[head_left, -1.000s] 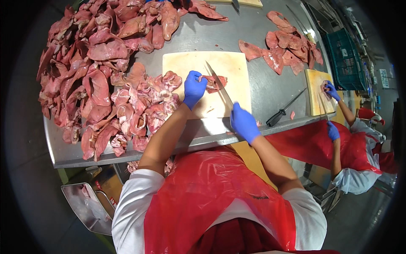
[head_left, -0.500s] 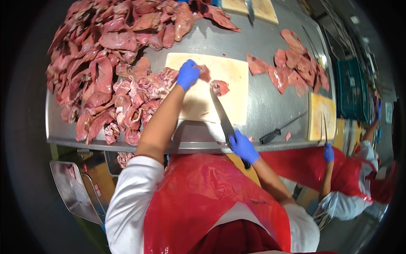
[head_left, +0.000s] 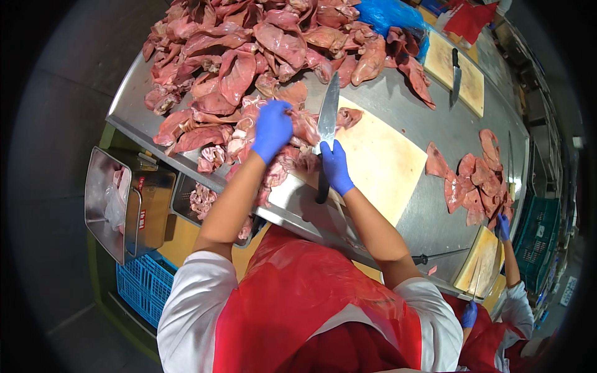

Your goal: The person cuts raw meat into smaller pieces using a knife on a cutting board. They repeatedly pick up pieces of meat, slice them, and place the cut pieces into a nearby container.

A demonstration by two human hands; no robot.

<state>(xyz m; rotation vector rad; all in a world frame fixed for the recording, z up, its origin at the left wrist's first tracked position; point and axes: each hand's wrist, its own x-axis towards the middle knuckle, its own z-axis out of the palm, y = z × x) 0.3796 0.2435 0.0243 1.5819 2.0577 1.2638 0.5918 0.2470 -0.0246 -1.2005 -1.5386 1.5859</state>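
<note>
My gloved right hand (head_left: 337, 168) grips a knife (head_left: 328, 113) by its black handle. The blade points away from me, over the left edge of a white cutting board (head_left: 379, 155). A small meat piece (head_left: 348, 118) lies near the board's far left corner, beside the blade. My gloved left hand (head_left: 272, 129) is over the pale meat trimmings (head_left: 273, 177) left of the board, fingers curled in; whatever they may hold is hidden. Beyond it rises a large heap of pink pig ears (head_left: 230, 74).
A co-worker's gloved hands (head_left: 502, 227) are at the right, one on a knife, by a second board (head_left: 477, 261). Flat meat pieces (head_left: 476, 183) and a sharpening steel (head_left: 444, 255) lie nearby. Another knife (head_left: 456, 78) rests on a far board. A metal bin (head_left: 107, 202) stands lower left.
My view has turned left. My left hand has moved from the board to the trimmings. My right hand has brought the knife up and left, from the board's near edge to its left side.
</note>
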